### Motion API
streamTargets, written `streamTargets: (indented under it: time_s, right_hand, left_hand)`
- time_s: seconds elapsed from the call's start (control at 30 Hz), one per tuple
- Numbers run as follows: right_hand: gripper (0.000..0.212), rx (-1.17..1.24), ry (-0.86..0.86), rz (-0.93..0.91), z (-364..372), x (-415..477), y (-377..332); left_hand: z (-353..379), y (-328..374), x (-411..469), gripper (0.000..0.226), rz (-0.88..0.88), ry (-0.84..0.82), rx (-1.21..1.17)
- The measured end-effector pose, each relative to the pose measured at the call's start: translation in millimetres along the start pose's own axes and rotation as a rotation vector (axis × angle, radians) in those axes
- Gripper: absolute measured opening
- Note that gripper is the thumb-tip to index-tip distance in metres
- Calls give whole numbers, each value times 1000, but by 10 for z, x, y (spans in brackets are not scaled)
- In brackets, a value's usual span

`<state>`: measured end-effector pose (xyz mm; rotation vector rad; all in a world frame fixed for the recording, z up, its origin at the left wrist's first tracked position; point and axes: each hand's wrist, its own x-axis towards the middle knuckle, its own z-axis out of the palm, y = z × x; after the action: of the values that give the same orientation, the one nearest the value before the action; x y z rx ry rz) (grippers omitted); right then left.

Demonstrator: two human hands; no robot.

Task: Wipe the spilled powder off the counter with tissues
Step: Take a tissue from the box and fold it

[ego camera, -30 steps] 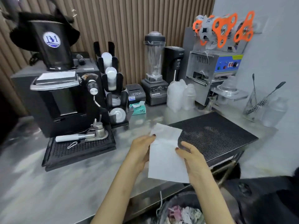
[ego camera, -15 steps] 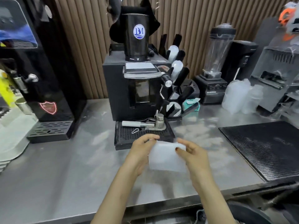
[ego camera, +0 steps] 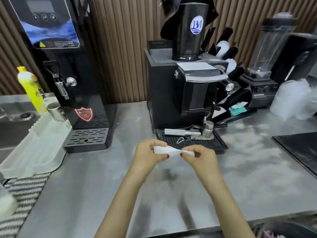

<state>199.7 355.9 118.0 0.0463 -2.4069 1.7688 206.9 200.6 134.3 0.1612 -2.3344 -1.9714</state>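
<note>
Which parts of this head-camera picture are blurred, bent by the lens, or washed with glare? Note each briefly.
Head view: the clear containers at right smear into a white blur; the blender and the water boiler lean outward from wide-angle distortion; the steel counter carries patchy pale reflections; the tissue between left hand and right hand is soft-edged.

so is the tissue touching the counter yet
No, the tissue is held up in the air between the left hand and right hand, above the counter.
</note>
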Motion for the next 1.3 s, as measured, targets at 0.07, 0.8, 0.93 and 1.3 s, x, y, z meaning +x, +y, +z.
streamTargets:
  time_s: [0.07, 0.8, 0.93, 1.3]
  right_hand:
    - [40, -32, 9, -31, 37, -7, -40]
    - [8, 471, -58, 173, -206, 187, -385]
    - [14, 436, -29, 156, -186, 180, -416]
    - [31, 453, 48, 217, -378, 306, -456]
  left_hand:
    - [-29, -37, 22, 25, 51, 47, 57]
    - [39, 249, 12, 24, -39, 75, -238]
    - [76, 256, 18, 22, -46, 111, -282]
    - [95, 294, 149, 25, -19, 95, -388]
